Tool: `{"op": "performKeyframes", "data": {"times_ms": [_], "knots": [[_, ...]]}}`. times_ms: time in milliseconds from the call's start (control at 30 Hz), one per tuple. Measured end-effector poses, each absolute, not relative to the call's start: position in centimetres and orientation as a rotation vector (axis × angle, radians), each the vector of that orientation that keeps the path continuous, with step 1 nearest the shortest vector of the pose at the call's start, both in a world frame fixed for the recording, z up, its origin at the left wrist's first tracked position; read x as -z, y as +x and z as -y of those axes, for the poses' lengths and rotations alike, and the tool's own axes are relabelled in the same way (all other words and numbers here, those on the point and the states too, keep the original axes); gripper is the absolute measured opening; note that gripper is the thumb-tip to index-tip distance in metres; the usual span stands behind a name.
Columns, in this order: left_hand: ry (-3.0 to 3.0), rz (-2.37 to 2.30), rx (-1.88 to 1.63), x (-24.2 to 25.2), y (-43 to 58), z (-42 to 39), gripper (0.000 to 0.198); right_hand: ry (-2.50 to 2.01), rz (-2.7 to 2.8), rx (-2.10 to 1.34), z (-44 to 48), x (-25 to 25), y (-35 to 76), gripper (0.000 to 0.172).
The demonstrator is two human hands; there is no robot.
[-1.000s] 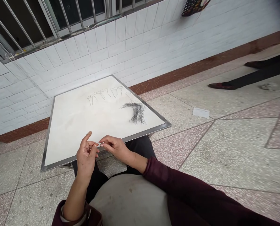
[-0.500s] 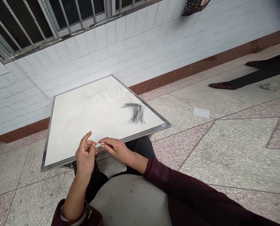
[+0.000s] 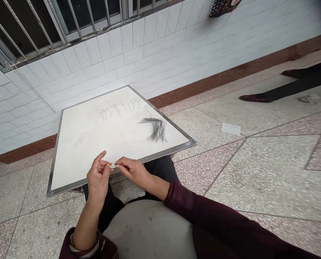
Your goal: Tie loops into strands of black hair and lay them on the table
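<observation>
My left hand [image 3: 98,176] is closed in a pinch over the near edge of the white table [image 3: 79,144], its index finger raised. A thin wire, barely visible, seems to run from its fingertips to my right hand [image 3: 135,172], whose thumb and index finger are pressed together on it. The two hands' fingertips are almost touching. On the tabletop to the right lies a loose bundle of thin dark wires [image 3: 158,129]. Farther back, several looped wires [image 3: 122,105] with crossed tails are laid out in a slanting row.
A grey metal rim [image 3: 173,148] edges the table. Behind it stands a white tiled wall [image 3: 149,68] with a barred window [image 3: 81,18]. To the right, a person's legs and shoes [image 3: 257,98] show on the terrazzo floor, beyond a flat white piece [image 3: 231,128].
My right thumb and index finger have closed from a slight gap into a pinch at the wire. My left hand has hardly moved, and the wires on the table lie as before.
</observation>
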State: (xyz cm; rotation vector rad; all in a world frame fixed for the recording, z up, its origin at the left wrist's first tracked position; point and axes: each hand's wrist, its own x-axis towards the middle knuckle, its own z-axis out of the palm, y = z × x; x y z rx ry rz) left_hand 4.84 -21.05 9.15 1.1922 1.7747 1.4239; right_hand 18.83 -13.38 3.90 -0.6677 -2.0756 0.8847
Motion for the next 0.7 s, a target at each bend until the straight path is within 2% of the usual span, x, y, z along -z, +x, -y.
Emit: {"op": "performKeyframes", "data": {"times_ms": [700], "knots": [[1.422,-2.013,-1.278,-8.8,5.4,21.0,0.047,-0.939,2.067,-0.899,14.5,-5.3,18.3,0.014]]}}
